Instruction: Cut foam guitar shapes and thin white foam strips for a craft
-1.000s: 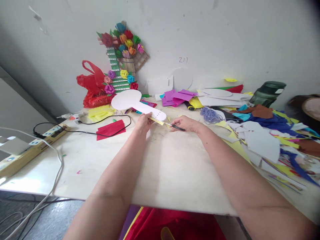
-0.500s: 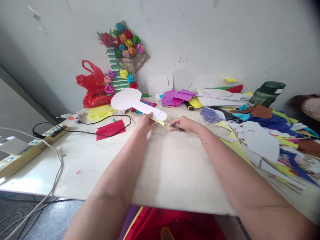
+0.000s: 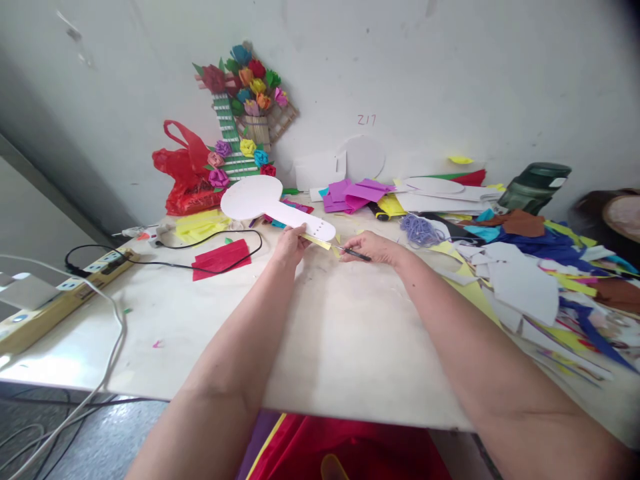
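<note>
Left hand (image 3: 291, 245) grips white paddle-shaped cutout (image 3: 255, 198); right hand (image 3: 369, 247) grasps black-handled tool (image 3: 357, 255).

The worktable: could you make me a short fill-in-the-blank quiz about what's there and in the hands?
1. The left hand holds a round-headed cutout coloured ____.
2. The right hand holds a tool with a ____ handle.
3. The plastic bag beside the paper flowers is ____.
4. The tilted bottle is dark ____.

Missing words: white; black; red; green.

White paddle-shaped cutout (image 3: 253, 198) in left fingers (image 3: 299, 230)
</note>
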{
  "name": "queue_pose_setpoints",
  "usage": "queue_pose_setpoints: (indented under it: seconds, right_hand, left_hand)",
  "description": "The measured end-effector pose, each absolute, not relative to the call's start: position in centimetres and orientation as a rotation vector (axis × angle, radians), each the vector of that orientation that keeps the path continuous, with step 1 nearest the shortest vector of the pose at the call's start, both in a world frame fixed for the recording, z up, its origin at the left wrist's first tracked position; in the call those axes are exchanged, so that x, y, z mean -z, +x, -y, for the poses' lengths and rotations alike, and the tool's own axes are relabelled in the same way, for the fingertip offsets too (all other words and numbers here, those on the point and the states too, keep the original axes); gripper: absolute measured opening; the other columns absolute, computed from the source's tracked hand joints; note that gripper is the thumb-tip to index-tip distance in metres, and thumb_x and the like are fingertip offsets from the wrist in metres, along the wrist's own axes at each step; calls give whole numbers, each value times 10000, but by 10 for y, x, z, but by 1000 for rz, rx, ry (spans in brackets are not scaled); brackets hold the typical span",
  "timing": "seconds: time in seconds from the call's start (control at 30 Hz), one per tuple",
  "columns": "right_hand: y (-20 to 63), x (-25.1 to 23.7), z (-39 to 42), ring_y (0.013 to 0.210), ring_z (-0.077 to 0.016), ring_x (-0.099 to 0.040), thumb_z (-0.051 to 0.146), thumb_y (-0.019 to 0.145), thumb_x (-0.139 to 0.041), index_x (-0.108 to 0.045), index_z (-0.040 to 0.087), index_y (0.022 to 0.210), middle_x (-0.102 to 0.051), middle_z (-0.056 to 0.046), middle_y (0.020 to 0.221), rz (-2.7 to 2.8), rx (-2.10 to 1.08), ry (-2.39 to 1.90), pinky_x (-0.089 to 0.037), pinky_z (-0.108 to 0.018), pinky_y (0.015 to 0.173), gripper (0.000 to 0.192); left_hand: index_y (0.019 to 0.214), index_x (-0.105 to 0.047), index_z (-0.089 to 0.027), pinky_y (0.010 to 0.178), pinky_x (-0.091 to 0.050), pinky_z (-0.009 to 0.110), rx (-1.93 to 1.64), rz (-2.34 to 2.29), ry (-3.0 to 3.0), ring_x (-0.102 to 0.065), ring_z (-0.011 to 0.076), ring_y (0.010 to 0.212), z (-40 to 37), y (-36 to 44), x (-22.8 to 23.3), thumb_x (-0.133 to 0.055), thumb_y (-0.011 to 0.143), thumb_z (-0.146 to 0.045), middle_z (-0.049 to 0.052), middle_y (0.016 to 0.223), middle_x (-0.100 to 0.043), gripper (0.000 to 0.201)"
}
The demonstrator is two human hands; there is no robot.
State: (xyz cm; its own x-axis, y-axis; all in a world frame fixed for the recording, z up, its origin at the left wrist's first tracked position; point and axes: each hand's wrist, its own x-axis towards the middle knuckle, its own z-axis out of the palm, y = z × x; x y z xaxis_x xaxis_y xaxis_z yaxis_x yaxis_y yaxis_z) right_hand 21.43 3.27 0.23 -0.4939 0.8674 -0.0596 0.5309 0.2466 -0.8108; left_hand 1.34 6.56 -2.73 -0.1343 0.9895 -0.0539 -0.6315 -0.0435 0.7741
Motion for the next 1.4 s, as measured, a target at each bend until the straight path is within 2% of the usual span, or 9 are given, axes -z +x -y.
queue_pose_setpoints:
  seconds: [0.2, 0.47, 0.77, 1.1, 1.27, 1.4]
  right_hand:
    - [215, -1, -34, 583, -87, -447, 479, 509, -711, -696, 135, 778, -576, 11, 636, 2149, -1098, -1287, -342, -215, 558, 437]
    - [216, -8, -29, 428, -40, -295, 465, 545, -698, -690, 144, 810, -434, 59, 484, 2174, -1098, -1389, -221, -206, 423, 416]
    - [216, -6, -28, 374, -36, -270, 468, 556, -704, -666, 123, 792, -378, 82, 389, 2164, -1196, -1311, -227, -210, 408, 420]
    - [215, 1, -34, 418, -39, -304, 512, 535, -703, -679, 145, 830, -453, 64, 479, 2158, -1140, -1380, -229, -204, 422, 471]
    - [216, 3, -36, 554, -71, -444, 465, 530, -717, -695, 145, 812, -590, 16, 642, 2158, -1101, -1323, -345, -199, 523, 427]
    - [217, 0, -35, 640, -108, -515, 441, 528, -722, -704, 153, 810, -633, 1, 702, 2170, -1083, -1308, -400, -220, 620, 403]
  left_hand:
    - [819, -534, -142, 773, -523, 347, -1563, -756, 615, -652, 176, 767, -64, 14, 27, -569, 693, -22, 35, 737, -650, 178]
    - [845, -550, -141, 764, -527, 329, -1641, -751, 511, -648, 155, 710, -68, 7, 27, -556, 761, -80, 36, 721, -655, 104]
    - [830, -562, -126, 735, -535, 332, -1626, -827, 489, -647, 177, 729, -72, 6, 32, -593, 734, -79, 48, 694, -642, 111]
    - [866, -564, -128, 727, -534, 326, -1626, -854, 487, -647, 180, 745, -73, 9, 32, -603, 728, -92, 52, 725, -644, 148]
    - [861, -556, -126, 725, -531, 323, -1642, -866, 478, -643, 164, 709, -73, 9, 32, -595, 726, -80, 43, 711, -636, 148]
    - [845, -558, -127, 727, -531, 324, -1635, -857, 469, -642, 162, 704, -73, 9, 32, -596, 723, -76, 40, 705, -632, 138]
